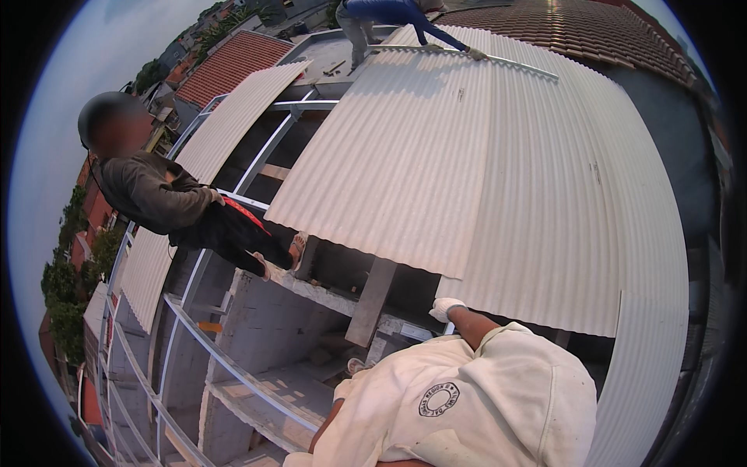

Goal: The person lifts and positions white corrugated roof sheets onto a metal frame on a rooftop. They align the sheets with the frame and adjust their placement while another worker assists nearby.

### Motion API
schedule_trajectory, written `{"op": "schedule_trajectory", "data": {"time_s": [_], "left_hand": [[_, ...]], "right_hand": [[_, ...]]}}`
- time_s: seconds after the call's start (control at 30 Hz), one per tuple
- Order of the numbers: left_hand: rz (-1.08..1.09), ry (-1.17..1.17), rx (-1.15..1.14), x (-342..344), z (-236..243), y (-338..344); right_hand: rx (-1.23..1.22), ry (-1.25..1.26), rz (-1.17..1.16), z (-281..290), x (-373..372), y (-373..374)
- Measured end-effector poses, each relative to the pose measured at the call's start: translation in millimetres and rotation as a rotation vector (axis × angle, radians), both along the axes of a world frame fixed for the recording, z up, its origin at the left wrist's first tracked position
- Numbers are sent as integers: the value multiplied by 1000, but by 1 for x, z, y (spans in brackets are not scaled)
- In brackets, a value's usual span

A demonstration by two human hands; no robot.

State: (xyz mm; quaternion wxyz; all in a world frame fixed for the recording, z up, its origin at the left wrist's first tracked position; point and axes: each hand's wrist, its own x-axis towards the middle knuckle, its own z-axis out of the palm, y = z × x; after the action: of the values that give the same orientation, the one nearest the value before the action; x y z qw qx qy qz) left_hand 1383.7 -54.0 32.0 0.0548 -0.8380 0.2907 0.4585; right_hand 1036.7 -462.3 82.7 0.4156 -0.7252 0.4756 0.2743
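Observation:
My right hand (447, 310) wears a white glove, with its fingers curled at the lower edge of a white corrugated roofing sheet (529, 303), apparently gripping it. A narrow pale metal member shows just below that hand. My light-coloured clothing fills the lower middle, and my left hand is out of sight. Another overlapping sheet (373, 171) lies higher on the roof, and a narrow one (646, 358) runs down the right side.
A helmeted person (148, 191) stands at left on a ledge beside open metal framing (218, 373), with open drops below. A second person (389, 19) bends at the top, holding a long metal bar (513, 64) across the sheets. Tiled neighbouring roofs (222, 62) surround the site.

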Motion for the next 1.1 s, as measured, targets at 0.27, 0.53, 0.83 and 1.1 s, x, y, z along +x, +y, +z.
{"op": "schedule_trajectory", "data": {"time_s": [0.27,0.53,0.83,1.1], "left_hand": [[0,-11,3,2,4,-3],[10,-15,1,1,6,-3],[19,-23,-2,0,8,-1],[27,-24,-10,0,9,0]], "right_hand": [[7,1,-16,-5,-3,0],[1,10,-8,-7,-2,1],[-1,0,-6,-2,0,1],[-4,4,2,-9,-3,0]]}}
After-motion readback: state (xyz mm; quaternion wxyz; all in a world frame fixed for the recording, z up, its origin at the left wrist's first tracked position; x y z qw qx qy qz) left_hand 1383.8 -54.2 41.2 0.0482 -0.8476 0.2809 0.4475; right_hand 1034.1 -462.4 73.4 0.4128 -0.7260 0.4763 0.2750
